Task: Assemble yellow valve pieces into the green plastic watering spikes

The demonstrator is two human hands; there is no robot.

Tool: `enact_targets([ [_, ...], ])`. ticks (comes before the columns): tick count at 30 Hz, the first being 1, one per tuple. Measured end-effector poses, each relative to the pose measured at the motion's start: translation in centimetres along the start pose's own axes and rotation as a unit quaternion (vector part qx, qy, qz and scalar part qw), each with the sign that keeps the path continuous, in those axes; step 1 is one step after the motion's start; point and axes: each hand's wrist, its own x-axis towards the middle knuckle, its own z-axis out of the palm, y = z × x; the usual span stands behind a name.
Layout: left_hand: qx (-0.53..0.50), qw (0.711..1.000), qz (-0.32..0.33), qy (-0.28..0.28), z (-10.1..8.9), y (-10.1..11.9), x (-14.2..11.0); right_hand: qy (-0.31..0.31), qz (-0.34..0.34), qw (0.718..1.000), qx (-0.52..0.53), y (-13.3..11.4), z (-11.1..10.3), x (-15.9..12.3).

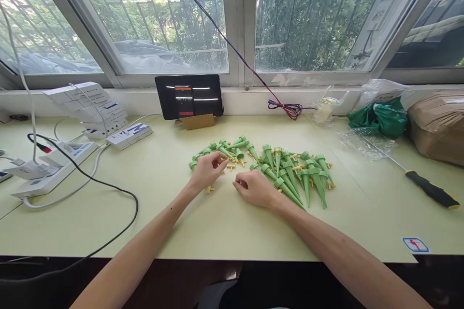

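Observation:
My left hand (208,170) is closed in a pinch at the near side of a smaller group of green watering spikes (237,144). Whatever its fingertips hold, if anything, is too small to make out. Small yellow T-shaped valves (231,167) lie loose between my hands, and another yellow valve (210,189) rests below my left wrist. My right hand (255,187) lies low over the table, fingers curled inward and their contents hidden. Beside it, to the right, spreads a larger pile of green spikes (288,174) with ribbed caps, several bearing yellow valves.
A tablet (188,97) leans on a cardboard stand (197,121) at the back. On the left are stacked white boxes (96,106), a power strip (54,169) and a black cable (119,187). A screwdriver (431,188), green bag (380,118) and wrapped parcel (438,128) lie right.

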Motion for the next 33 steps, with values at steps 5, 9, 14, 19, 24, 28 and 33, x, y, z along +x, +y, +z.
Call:
enact_targets([
  [5, 0.008, 0.999, 0.017, -0.046, 0.56, 0.08, -0.30, -0.004, -0.004, 1.000, -0.005, 0.04, 0.16, -0.05],
  [9, -0.054, 0.993, -0.028, -0.099, 0.76, 0.11, -0.44, -0.010, 0.006, 1.000, 0.001, 0.04, 0.12, -0.09],
  [14, -0.186, 0.965, -0.109, -0.149, 0.55, 0.26, -0.32, -0.017, 0.005, 1.000, 0.004, -0.04, 0.04, -0.10],
  [19, -0.255, 0.942, -0.141, -0.165, 0.67, -0.02, -0.24, -0.021, 0.000, 1.000, 0.006, 0.09, 0.04, -0.16],
  [24, -0.297, 0.928, -0.170, -0.145, 1.05, -0.53, -0.16, -0.024, 0.003, 1.000, 0.001, 0.16, 0.03, -0.14],
  [28, -0.323, 0.921, -0.196, -0.096, 1.07, -0.17, -0.05, -0.024, 0.002, 1.000, 0.000, 0.06, -0.06, -0.06],
  [33, -0.350, 0.911, -0.213, -0.043, 0.83, 0.46, 0.01, -0.026, 0.004, 1.000, -0.004, 0.09, -0.03, -0.14],
])
